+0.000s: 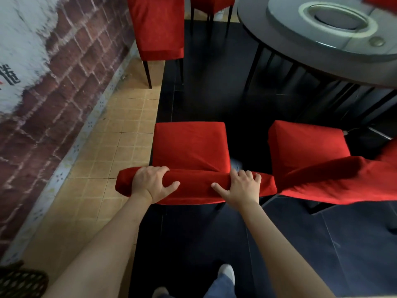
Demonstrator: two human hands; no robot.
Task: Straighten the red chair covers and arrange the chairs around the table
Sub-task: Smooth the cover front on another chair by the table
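Dark floor tiles [214,93] cover the middle of the room, and a strip of tan tiles [120,134] runs along a brick-pattern wall [53,78] on the left side. At the upper right stands the round bench [279,52], with a grey turning plate [335,20] on its top.

Directly in front of the person is the near chair [190,145], its seat and back dressed in a red chair cover [193,190]. The left hand [153,182] grasps the top edge of the chair back, fingers curled over the far side and thumb on the near side. The right hand [241,188] grasps the same top edge further to the right, fingers over the top and thumb spread on the cover.

Just beside it on the right is a second red chair [307,147], its back touching or almost touching the near chair's back. A third red chair [158,29] stands near the wall at the top, and a fourth [211,3] behind it, near the bench edge. The person's shoes [225,274] show at the bottom
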